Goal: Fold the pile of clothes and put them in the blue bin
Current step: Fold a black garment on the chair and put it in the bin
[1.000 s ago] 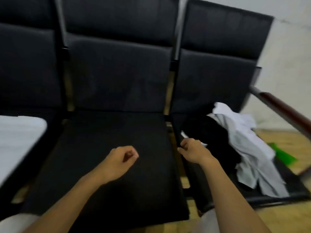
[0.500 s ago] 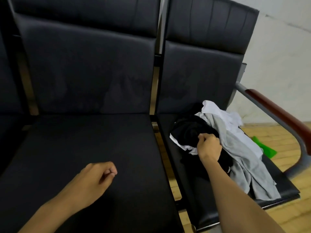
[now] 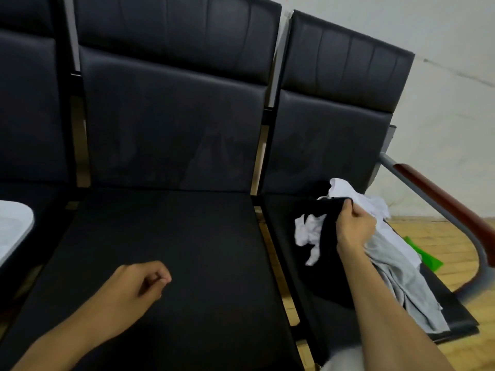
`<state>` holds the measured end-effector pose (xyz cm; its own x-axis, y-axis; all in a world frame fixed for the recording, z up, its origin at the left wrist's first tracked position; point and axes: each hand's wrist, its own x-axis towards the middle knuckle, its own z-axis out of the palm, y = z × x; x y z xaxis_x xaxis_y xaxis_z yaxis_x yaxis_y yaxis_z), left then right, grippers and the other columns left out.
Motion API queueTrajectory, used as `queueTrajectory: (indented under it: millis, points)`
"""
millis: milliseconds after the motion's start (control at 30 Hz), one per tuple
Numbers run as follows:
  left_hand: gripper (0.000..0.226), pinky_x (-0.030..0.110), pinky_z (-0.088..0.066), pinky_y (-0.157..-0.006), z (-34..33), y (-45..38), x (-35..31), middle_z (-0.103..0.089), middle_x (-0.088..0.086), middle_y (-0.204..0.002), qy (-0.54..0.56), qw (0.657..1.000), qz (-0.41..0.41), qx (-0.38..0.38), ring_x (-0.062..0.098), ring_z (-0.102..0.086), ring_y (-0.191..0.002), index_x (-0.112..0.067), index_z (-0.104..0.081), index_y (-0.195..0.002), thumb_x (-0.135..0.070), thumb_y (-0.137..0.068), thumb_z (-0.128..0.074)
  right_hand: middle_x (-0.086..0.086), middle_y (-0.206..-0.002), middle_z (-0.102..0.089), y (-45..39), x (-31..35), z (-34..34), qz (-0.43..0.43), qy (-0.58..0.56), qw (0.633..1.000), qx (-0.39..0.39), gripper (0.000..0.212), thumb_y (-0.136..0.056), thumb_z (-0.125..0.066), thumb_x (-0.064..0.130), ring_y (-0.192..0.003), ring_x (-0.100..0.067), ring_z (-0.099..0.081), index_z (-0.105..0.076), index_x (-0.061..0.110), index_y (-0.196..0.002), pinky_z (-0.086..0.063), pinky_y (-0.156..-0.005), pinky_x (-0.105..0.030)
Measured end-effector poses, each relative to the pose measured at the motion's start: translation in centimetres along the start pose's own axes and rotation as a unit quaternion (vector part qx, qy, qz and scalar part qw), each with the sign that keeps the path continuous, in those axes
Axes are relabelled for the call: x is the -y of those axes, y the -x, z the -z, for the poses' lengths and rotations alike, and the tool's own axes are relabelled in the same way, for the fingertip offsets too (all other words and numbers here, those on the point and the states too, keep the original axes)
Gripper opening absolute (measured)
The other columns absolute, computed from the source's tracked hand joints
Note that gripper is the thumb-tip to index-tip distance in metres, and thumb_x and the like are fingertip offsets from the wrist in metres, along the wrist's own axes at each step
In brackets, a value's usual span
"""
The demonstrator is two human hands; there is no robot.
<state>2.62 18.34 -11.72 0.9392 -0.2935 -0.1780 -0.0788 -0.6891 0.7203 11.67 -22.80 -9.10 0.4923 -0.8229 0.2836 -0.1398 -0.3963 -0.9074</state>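
Observation:
A pile of clothes lies on the right-hand black seat: a black garment, a white one and a grey one. My right hand grips the top edge of the black garment and holds it up off the pile. A crumpled white piece hangs beside the black cloth. My left hand hovers over the middle seat with its fingers loosely curled, holding nothing. No blue bin is in view.
Three black chairs stand in a row against a pale wall. A metal armrest with a red-brown pad borders the right seat. A green object lies on the wooden floor. A white surface shows at the left edge.
My right hand reached from the seat gap into the pile, took hold of the black garment and raised it. The view swung right, then back left. My left hand stayed loosely curled.

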Motion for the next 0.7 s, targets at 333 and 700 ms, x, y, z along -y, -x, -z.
queueTrajectory:
  millis: [333,700]
  points:
    - [0.084,0.024,-0.054,-0.086,1.3,2.3,-4.5,-0.050,-0.023,-0.121,0.162,0.984,-0.064,-0.034,0.003,-0.057,-0.110,-0.053,-0.030,-0.136,-0.046,-0.069,-0.080,0.003,-0.092,-0.069,14.7,22.0,7.0,0.018,-0.544,0.743,0.389,0.023,-0.105,-0.046,0.017,-0.085,-0.008,-0.064,-0.068,0.015,-0.100,-0.057,-0.078,-0.021]
    - [0.015,0.029,-0.048,-0.061,4.6,3.1,3.1,-0.063,0.002,-0.065,0.082,0.987,0.047,-0.132,0.008,-0.061,-0.066,-0.001,-0.062,-0.070,0.000,-0.085,-0.060,-0.008,-0.103,-0.076,18.0,13.1,0.3,-0.146,-0.301,0.895,0.295,0.025,-0.100,-0.057,0.026,-0.102,-0.019,-0.071,-0.074,0.011,-0.110,-0.054,-0.093,-0.034]
